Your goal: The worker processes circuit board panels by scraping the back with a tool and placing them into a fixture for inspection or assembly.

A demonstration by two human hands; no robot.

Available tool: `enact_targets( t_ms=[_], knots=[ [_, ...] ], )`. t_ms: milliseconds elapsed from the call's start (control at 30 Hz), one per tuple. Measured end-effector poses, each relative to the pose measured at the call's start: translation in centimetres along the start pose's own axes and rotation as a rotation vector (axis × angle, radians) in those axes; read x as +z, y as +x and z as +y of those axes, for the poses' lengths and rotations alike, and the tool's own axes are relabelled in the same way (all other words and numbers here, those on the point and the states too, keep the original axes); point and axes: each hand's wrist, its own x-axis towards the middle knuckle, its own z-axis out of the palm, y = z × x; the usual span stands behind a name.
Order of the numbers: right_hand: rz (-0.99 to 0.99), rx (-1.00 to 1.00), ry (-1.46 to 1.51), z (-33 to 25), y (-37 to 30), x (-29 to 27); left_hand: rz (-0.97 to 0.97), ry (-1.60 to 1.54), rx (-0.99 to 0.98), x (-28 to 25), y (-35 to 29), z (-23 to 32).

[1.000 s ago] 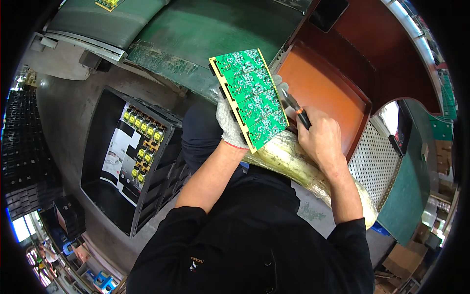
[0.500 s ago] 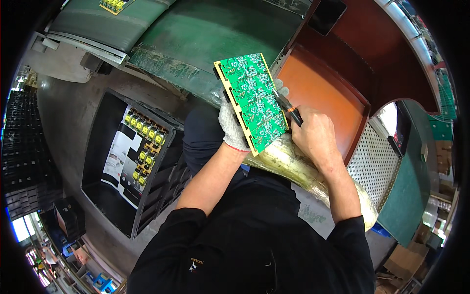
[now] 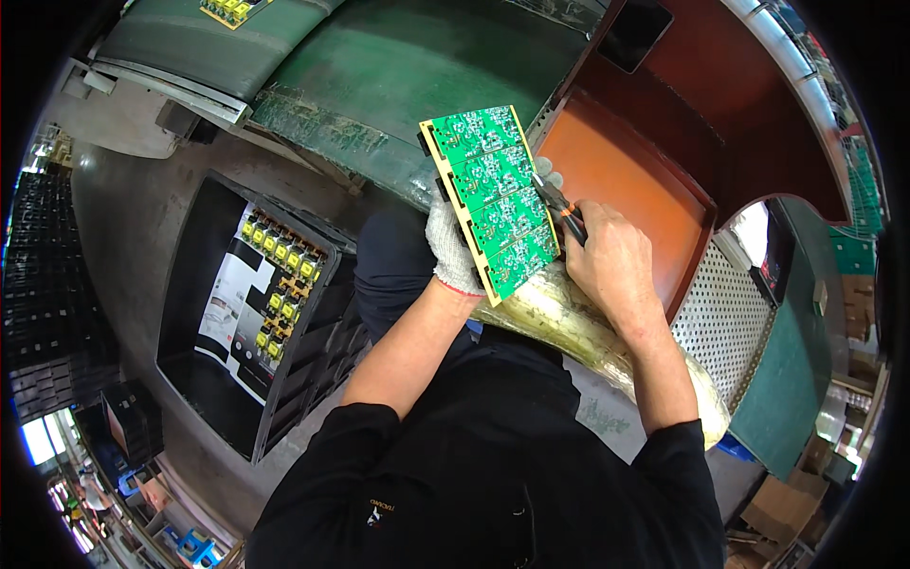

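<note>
My left hand (image 3: 449, 241), in a white knit glove, is closed round a green circuit board panel (image 3: 493, 194) with yellowish edges. The panel is tilted, its solder side facing up, and gloved fingertips show past its right edge. Bare and closed, my right hand (image 3: 611, 258) grips a pair of cutting pliers (image 3: 566, 212) with black and orange handles. The pliers' jaws are at the panel's right edge; whether they touch it I cannot tell. Below the panel lies a padded roll wrapped in clear yellowish film (image 3: 569, 308), under my right forearm.
At left stands a black crate (image 3: 180, 313) holding boards with yellow components (image 3: 280, 248) and a printed sheet. A green bench (image 3: 408, 66) lies ahead, with a conveyor belt (image 3: 213, 47) at its left. An orange-floored tray (image 3: 616, 180) and a perforated plate (image 3: 725, 327) are at right.
The panel has shifted very slightly right and down with my left hand. The pliers' handles look spread a little wider, the tool still at the panel's right edge.
</note>
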Motion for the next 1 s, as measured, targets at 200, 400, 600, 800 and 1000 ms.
enact_targets(
  t_ms=[200,400,600,800,1000],
  knots=[
    [-0.08,0.052,0.008,0.1,0.2,-0.2,0.027,-0.042,-0.01,0.0,0.0,-0.1],
    [0.014,-0.016,0.028,0.3,0.3,0.3,-0.02,-0.024,0.0,-0.6,0.1,-0.3],
    [-0.03,0.02,0.029,0.2,-0.2,0.0,-0.016,-0.016,-0.008,-0.6,0.1,-0.2],
    [-0.015,0.045,0.014,-0.9,-0.7,-0.2,0.025,-0.017,-0.01,-0.2,-0.2,-0.1],
    [-0.106,0.07,0.017,-0.2,-0.3,-0.1,-0.01,-0.014,-0.005,-0.1,-0.1,-0.1]
  ],
)
